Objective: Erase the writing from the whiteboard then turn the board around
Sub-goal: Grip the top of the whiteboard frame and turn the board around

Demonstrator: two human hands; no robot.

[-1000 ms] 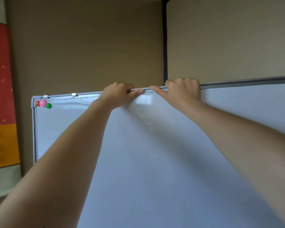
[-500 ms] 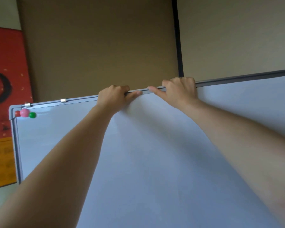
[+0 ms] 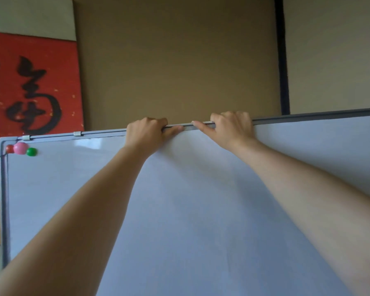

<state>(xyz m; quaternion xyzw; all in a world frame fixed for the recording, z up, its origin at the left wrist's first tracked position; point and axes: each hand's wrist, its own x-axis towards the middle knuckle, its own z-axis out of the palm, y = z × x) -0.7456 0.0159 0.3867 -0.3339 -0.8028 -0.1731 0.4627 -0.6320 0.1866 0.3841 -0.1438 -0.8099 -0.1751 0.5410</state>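
Observation:
The whiteboard (image 3: pixel 201 210) fills the lower part of the view, its white face toward me with no writing showing on it. Its grey top frame (image 3: pixel 103 132) runs across the middle of the view. My left hand (image 3: pixel 146 134) grips that top edge near the centre, fingers curled over the back and thumb along the front. My right hand (image 3: pixel 231 130) grips the same edge just to the right, thumb pointing left toward the other thumb. Both forearms stretch up across the board's face.
Red, pink and green magnets (image 3: pixel 20 148) cluster in the board's top left corner. Two metal clips (image 3: pixel 77 133) sit on the top frame. A red poster with black brush characters (image 3: pixel 30 92) hangs on the wall at left. A tan wall panel (image 3: pixel 175 60) and a black vertical strip (image 3: pixel 282 56) stand behind.
The board's top edge has sunk lower in the view and more of the wall and red poster shows above and to the left. Both hands have kept their grip on the edge.

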